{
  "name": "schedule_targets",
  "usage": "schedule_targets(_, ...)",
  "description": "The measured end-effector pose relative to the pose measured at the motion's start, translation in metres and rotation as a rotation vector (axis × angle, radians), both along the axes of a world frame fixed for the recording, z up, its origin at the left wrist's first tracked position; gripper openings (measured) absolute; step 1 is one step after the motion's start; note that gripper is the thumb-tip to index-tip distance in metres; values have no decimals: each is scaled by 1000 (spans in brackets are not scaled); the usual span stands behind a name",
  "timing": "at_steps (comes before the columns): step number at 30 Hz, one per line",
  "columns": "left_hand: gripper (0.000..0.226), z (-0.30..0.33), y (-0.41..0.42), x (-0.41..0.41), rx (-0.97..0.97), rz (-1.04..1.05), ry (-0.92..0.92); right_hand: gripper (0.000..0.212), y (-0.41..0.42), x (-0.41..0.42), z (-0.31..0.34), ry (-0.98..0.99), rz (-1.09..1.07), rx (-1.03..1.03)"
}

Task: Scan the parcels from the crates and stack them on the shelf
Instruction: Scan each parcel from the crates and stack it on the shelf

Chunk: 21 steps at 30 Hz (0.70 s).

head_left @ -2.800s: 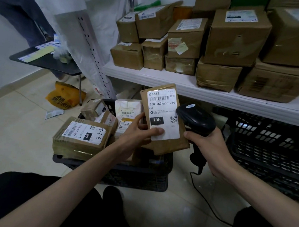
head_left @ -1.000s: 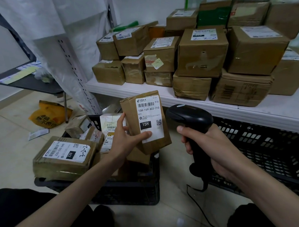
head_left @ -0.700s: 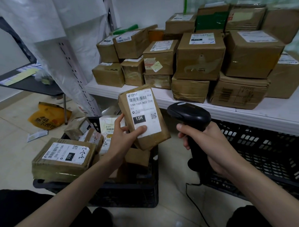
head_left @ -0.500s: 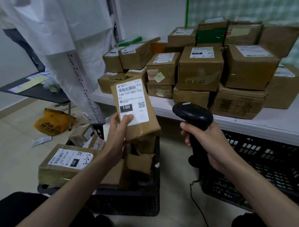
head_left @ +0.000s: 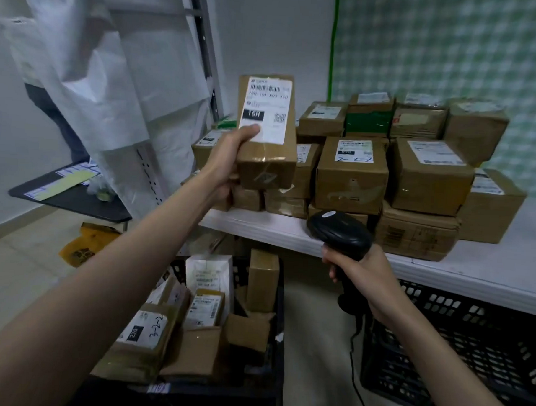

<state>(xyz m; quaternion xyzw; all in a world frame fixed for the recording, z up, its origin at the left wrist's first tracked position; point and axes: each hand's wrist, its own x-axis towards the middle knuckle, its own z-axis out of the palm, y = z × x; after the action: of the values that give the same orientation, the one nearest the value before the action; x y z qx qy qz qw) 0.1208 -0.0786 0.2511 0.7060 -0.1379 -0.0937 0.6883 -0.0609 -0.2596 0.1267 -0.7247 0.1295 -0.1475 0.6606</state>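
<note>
Left hand (head_left: 228,158) lifts parcel (head_left: 267,147) shelfward (right hand (head_left: 363,274) grips scanner (head_left: 339,233)).

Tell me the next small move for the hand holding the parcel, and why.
Probably carry the parcel forward and set it on the stacked boxes. The left hand holds it raised at shelf level, while the right hand keeps the scanner low.

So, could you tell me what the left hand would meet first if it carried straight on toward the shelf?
Probably the stacked boxes on the shelf; the parcel the left hand holds would touch them first, though depth is unclear.
</note>
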Motion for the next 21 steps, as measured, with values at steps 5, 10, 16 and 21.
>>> schedule_targets(5, 32, 37, -33, 49, 41, 19, -63, 9, -9, 19, 0, 35, 31, -99)
schedule_targets(10, 45, 56, -61, 103, 68, 46, -39, 8, -22, 36, 3, 57, 44, -161)
schedule_targets(16, 42, 65, -99, 174, 64, 27, 36, 7, -36, 39, 10, 95, 63, -202)
schedule_targets(21, 42, 59, -137, 223, 44, 18, 76, 16, -46, 52, 3, 222, 66, -193)
